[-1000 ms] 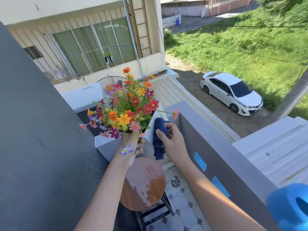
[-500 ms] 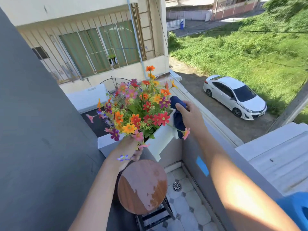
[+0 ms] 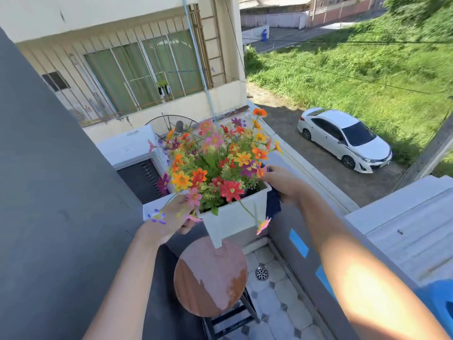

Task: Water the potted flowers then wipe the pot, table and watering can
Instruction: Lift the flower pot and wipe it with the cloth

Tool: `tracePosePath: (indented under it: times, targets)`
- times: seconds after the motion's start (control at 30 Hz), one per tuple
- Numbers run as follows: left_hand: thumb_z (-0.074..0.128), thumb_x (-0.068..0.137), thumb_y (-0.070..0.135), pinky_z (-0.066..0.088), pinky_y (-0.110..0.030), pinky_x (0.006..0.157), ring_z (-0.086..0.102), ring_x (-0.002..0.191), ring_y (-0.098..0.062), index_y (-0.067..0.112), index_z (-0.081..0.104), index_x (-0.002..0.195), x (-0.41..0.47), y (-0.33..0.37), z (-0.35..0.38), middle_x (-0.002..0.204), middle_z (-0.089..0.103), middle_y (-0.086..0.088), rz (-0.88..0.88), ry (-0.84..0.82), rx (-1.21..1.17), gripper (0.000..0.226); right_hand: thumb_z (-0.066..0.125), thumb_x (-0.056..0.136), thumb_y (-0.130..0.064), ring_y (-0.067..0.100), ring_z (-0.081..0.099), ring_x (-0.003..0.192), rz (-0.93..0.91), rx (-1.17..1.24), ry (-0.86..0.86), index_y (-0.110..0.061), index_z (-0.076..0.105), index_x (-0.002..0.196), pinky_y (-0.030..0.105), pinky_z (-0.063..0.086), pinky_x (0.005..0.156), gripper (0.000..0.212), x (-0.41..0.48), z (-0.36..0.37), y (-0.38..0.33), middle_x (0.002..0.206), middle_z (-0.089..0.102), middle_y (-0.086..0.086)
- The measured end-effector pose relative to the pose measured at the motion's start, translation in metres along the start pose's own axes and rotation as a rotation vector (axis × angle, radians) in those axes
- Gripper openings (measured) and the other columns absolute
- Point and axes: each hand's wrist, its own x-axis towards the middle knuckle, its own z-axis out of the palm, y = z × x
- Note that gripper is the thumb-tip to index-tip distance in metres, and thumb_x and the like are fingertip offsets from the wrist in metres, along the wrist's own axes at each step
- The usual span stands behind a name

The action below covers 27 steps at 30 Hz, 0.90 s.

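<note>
Currently holding the white pot (image 3: pixel 232 218) of flowers (image 3: pixel 215 165) aloft, tilted, one foot just over the round surface (image 3: pixel 210 276), well apart from resting flat. Gripping its near-left side with the left hand (image 3: pixel 169 222), half hidden under blooms. Pressing a dark blue cloth (image 3: pixel 273 204) against the far-right wall with the right hand (image 3: pixel 284 185), closed around it. Risking a slip: wiping too hard against a one-handed hold, tipping the pot toward the parapet (image 3: pixel 318 278) and the car (image 3: pixel 343 138) below. Also snagging drooping stems.

Sunlit balcony, grey wall (image 3: pixel 49 192), tiled floor (image 3: pixel 277 320), barred windows (image 3: pixel 137 74)
</note>
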Motion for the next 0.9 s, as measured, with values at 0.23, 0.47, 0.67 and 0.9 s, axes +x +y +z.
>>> tracePosePath:
  times: [0.23, 0.47, 0.67, 0.9]
  targets:
    - [0.036, 0.106, 0.016, 0.024, -0.014, 0.034, 0.038, 0.046, -0.012, 0.014, 0.042, 0.074, 0.022, -0.022, -0.001, 0.053, 0.044, 0.0, -0.029, 0.192, -0.24, 0.033, 0.071, 0.077, -0.021, 0.018, 0.036, 0.057, -0.091, 0.018, 0.276, -0.013, 0.048, 0.074, 0.026, 0.028, 0.05, 0.024, -0.011, 0.013, 0.002, 0.062, 0.036, 0.003]
    - [0.047, 0.086, 0.052, 0.042, -0.031, 0.055, 0.054, 0.061, -0.028, 0.015, 0.057, 0.086, 0.019, -0.026, 0.056, 0.073, 0.059, -0.015, -0.068, 0.542, -0.184, 0.038, 0.072, 0.057, -0.039, 0.018, 0.055, 0.063, -0.168, 0.098, 0.558, -0.013, 0.055, 0.077, 0.029, 0.04, 0.059, 0.037, -0.003, 0.039, 0.018, 0.067, 0.057, -0.003]
    - [0.056, 0.07, 0.068, 0.038, -0.028, 0.047, 0.054, 0.049, -0.02, -0.002, 0.059, 0.12, 0.024, -0.013, 0.112, 0.061, 0.067, -0.002, -0.212, 0.344, -0.223, 0.086, 0.078, 0.073, -0.031, 0.015, 0.061, 0.084, -0.143, 0.146, 0.585, -0.018, 0.053, 0.107, 0.03, 0.043, 0.074, 0.044, -0.015, 0.063, 0.026, 0.09, 0.061, -0.008]
    - [0.054, 0.084, 0.028, 0.018, -0.022, 0.042, 0.029, 0.038, -0.016, 0.014, 0.047, 0.065, 0.025, -0.01, 0.1, 0.055, 0.042, -0.003, -0.273, 0.303, -0.259, 0.025, 0.078, 0.076, -0.027, 0.009, 0.058, 0.081, -0.186, 0.106, 0.54, -0.023, 0.048, 0.109, 0.027, 0.039, 0.067, 0.046, -0.029, 0.076, 0.033, 0.092, 0.057, -0.011]
